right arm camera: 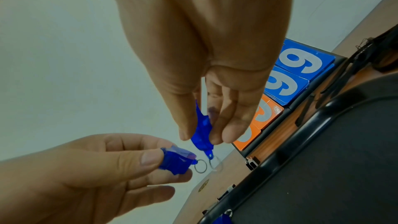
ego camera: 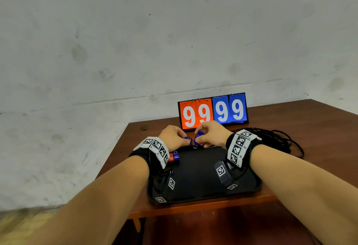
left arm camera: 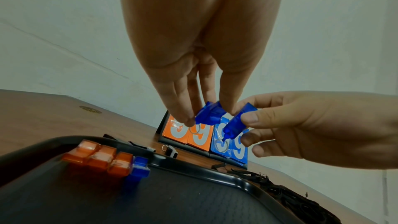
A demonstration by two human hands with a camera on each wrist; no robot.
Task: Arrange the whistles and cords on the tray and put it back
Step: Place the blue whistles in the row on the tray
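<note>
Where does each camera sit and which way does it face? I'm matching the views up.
Head: above, facing forward and down at the tray and scoreboard; both forearms show.
Left wrist: along the left hand, which pinches a blue whistle.
Right wrist: along the right hand, which pinches another whistle.
Both wrist views share the two whistles and the scoreboard.

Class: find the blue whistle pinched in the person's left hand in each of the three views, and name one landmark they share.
Head: centre, above the tray's far edge, blue whistle.
Left wrist: centre, at the fingertips.
Right wrist: lower left, under the thumb.
Shared landmark: the scoreboard showing 99 99.
</note>
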